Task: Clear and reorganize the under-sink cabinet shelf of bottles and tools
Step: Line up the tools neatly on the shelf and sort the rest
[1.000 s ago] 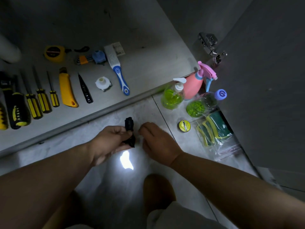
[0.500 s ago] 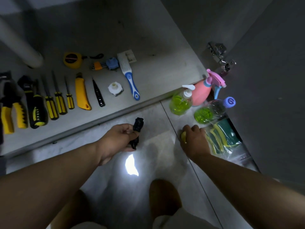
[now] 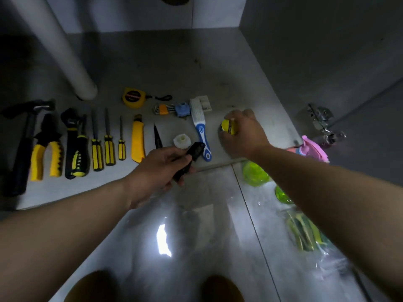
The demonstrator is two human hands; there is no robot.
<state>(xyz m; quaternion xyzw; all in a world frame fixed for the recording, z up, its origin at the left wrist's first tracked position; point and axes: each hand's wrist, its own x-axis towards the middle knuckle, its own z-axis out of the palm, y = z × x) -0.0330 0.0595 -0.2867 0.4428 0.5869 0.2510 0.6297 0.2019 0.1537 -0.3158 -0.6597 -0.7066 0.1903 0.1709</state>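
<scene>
Pinching the yellow tin [image 3: 228, 126], the right hand [image 3: 245, 135] hangs over the shelf [image 3: 250, 83] at 3 o'clock from the brush [image 3: 201, 131], left hand [image 3: 157, 168] just gripping the flashlight [image 3: 193, 154].

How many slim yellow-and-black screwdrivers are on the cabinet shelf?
3, side by side on the shelf: the left screwdriver beside the thick-handled tool, the middle screwdriver, and the right screwdriver beside the yellow utility knife. None look hidden.
</scene>
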